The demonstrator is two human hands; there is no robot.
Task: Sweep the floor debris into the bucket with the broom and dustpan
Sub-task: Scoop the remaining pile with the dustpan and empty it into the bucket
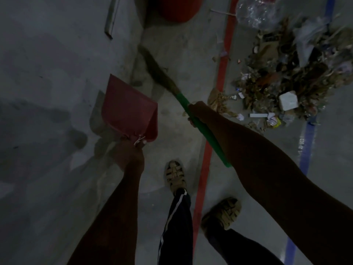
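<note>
The head camera is looking down at a dim grey concrete floor [57, 73]. Near the centre of the frame, the person's left hand [129, 150] is gripping the short handle of a red plastic dustpan [128, 109], fingers curled around it; the pan is hanging above the floor with its wide mouth pointing toward the upper left. Just right of centre, the right hand [196, 111] is wrapping its fingers around the green handle of a broom [206, 131], whose brown bristle head [154, 67] is reaching toward the upper centre. A heap of dry leaves, paper scraps and plastic debris [286, 73] is lying in the upper right of the frame, well apart from the bristles and the pan. A red round bucket [177, 8] is sitting at the top centre edge, partly cut off. A red painted line [206, 159] and a blue painted line [305, 150] are running across the floor. Two feet in tan sandals [174, 176] are standing at the lower centre, below dark trousers.
</note>
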